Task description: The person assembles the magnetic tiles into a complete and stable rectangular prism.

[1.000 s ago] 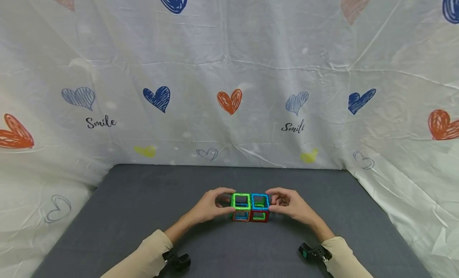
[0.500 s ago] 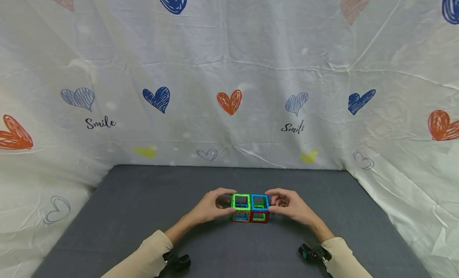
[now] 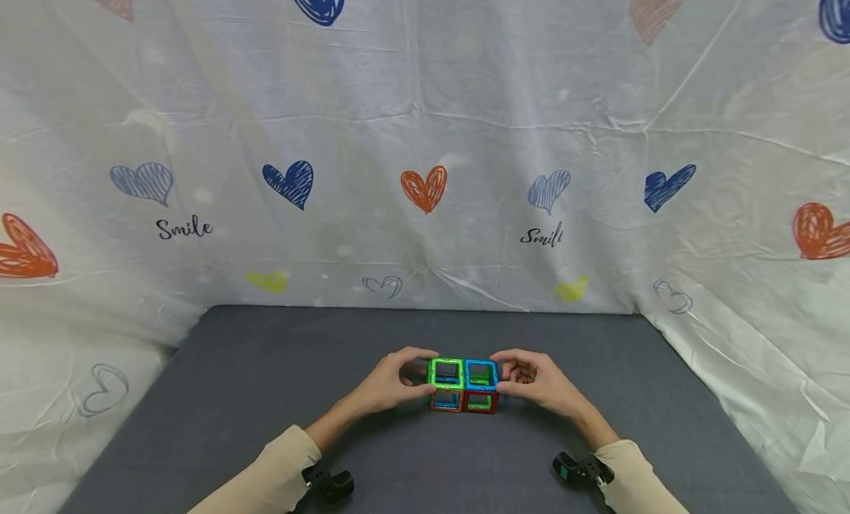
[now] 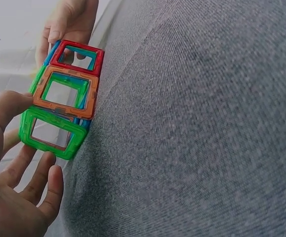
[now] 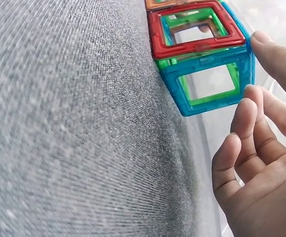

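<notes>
Two cubes of see-through magnetic tiles (image 3: 463, 389) stand joined side by side on the table. A green tile (image 3: 447, 386) tops the left one and a blue tile (image 3: 481, 363) the right. Orange (image 4: 63, 108) and red (image 4: 96, 63) tiles face the person. My left hand (image 3: 388, 381) holds the left end, thumb at the near top edge, index finger at the far one. From the other end my right hand (image 3: 541, 381) holds the blue side tile (image 5: 214, 106) the same way. In both wrist views the other fingers bend loosely near the side tiles.
A dark grey cloth (image 3: 279, 366) covers the table. Behind it and along both sides hangs a white curtain (image 3: 372, 226) printed with hearts and words. Black straps with devices (image 3: 328, 484) sit at both wrists, over beige sleeves (image 3: 268, 473).
</notes>
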Available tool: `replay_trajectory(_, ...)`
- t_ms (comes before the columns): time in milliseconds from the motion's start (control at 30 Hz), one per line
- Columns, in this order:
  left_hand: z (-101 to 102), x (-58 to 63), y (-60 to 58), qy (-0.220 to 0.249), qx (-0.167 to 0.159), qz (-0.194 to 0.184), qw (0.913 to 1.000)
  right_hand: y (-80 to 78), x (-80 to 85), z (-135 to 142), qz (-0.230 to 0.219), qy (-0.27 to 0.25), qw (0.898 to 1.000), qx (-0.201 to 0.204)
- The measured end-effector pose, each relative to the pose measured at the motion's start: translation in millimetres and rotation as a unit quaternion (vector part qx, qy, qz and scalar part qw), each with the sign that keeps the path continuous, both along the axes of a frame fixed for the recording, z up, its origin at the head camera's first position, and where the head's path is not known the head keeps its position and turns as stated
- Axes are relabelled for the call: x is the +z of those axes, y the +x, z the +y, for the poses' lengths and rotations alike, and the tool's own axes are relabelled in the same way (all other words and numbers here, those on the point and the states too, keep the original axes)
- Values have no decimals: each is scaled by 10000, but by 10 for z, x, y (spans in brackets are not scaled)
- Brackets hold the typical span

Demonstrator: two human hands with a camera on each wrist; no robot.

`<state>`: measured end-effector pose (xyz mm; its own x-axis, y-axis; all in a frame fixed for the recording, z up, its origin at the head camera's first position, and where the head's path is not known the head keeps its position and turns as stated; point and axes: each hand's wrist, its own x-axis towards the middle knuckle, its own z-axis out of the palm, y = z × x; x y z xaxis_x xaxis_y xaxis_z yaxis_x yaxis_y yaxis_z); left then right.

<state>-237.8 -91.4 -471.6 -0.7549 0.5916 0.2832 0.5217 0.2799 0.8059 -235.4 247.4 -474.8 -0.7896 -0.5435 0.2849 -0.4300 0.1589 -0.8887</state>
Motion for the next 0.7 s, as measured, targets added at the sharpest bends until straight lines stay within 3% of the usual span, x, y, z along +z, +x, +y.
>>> replay_trajectory(700, -15, 5, 0, 79, -113, -80, 9999, 6, 2, 1, 39, -14, 10000, 43)
